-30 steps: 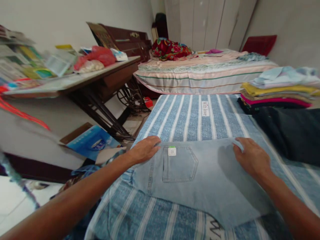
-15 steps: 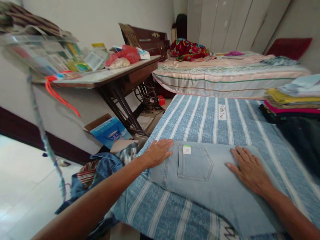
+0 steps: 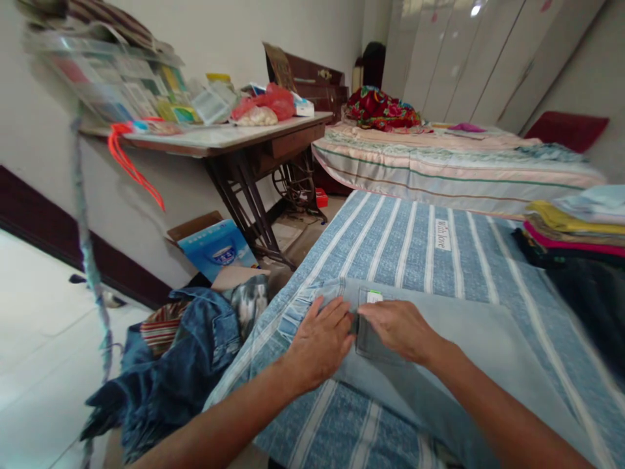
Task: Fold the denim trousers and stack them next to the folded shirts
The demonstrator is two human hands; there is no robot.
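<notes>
A pair of light blue jeans [image 3: 478, 345] lies folded on a bed with a blue and white striped cover [image 3: 405, 241]. My left hand [image 3: 319, 342] rests flat on the jeans near the waistband, fingers spread. My right hand [image 3: 398, 329] lies flat on the back pocket [image 3: 374, 345], right beside the left hand, just below a small white and green tag [image 3: 374, 296].
A heap of dark denim and other clothes [image 3: 176, 358] lies on the floor at the bed's left. A stack of folded clothes [image 3: 576, 228] sits at the right. A cluttered sewing table [image 3: 229, 140], a blue box [image 3: 217, 247] and a second bed [image 3: 449, 166] stand beyond.
My right hand has slid left across the jeans onto the pocket, close to the left hand. The view has swung to the left and nearer the jeans.
</notes>
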